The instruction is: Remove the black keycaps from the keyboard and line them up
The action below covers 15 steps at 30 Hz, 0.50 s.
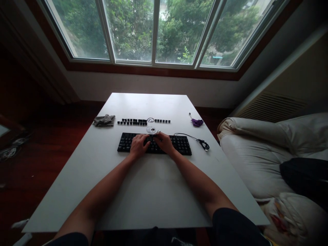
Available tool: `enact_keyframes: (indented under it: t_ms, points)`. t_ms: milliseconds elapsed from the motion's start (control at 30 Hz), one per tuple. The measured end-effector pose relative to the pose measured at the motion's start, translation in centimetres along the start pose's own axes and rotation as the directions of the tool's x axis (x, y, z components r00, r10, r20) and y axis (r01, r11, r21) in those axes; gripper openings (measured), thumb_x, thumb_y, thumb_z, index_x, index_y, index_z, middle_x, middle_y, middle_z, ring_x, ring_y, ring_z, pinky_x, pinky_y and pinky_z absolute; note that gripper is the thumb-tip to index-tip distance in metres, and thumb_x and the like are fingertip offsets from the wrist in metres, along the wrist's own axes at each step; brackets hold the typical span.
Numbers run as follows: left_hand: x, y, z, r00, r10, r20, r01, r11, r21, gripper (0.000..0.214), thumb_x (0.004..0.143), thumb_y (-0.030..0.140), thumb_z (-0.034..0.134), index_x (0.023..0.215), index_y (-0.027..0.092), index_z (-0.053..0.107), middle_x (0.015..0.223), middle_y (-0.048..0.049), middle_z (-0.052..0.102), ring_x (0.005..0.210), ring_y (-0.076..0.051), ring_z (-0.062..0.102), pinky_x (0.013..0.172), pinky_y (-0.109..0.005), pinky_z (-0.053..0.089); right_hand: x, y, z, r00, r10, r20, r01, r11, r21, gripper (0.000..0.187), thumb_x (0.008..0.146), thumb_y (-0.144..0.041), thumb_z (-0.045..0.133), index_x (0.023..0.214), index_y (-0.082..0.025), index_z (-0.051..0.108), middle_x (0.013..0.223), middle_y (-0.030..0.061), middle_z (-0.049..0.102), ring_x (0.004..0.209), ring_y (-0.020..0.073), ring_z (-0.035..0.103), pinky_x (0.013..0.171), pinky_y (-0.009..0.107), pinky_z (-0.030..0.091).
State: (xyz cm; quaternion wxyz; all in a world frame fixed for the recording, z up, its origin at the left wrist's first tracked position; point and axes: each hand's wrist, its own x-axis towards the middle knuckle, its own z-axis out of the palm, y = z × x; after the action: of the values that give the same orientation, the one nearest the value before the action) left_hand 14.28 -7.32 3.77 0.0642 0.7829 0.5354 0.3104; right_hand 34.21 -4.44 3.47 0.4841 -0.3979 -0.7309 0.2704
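A black keyboard [125,142] lies across the white table in front of me. My left hand [138,145] rests on its left-middle part, palm down with the fingers spread over the keys. Just right of it, my right hand [165,142] is at the keyboard's upper middle, fingers drawn together and pointing left. Whatever those fingers pinch is too small to make out. Small shiny bits [159,132] show just beyond them. Behind the keyboard stand rows of loose black keycaps [133,121], with a round clear dish [151,130] nearer to my hands.
A second round dish [150,120] sits among the keycaps. At the left edge lies a crumpled grey cloth [104,120]; at the right, a purple cloth [197,122] beside a thin stick. The keyboard's coiled cable [204,145] lies right. A pale sofa [251,153] flanks the table [153,198].
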Motion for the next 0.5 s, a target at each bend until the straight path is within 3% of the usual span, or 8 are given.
enact_keyframes:
  t_ms: [133, 500]
  points:
    - [0.7, -0.4, 0.1, 0.998, 0.040, 0.052, -0.039, 0.999, -0.026, 0.027, 0.091, 0.030, 0.062, 0.117, 0.026, 0.068, 0.119, -0.0055, 0.069, 0.117, -0.027, 0.056, 0.103, -0.045, 0.044, -0.2, -0.2, 0.5, 0.998, 0.048, 0.031, -0.048, 0.999, 0.008, 0.021, 0.088, -0.039, 0.060, 0.098, -0.024, 0.070, 0.083, 0.0032, 0.071, 0.072, 0.0201, 0.063, 0.071, 0.033, 0.052]
    - [3.4, -0.6, 0.7, 0.983, 0.112, 0.143, -0.081, 0.975, -0.207, 0.024, 0.085, 0.020, 0.067, 0.108, 0.025, 0.070, 0.110, -0.0039, 0.070, 0.107, -0.024, 0.062, 0.096, -0.039, 0.051, 0.4, 1.3, 0.3, 0.970, 0.219, -0.100, -0.213, 0.975, 0.070, 0.019, 0.089, -0.043, 0.058, 0.093, -0.025, 0.062, 0.074, -0.0001, 0.070, 0.069, 0.0209, 0.067, 0.070, 0.033, 0.054]
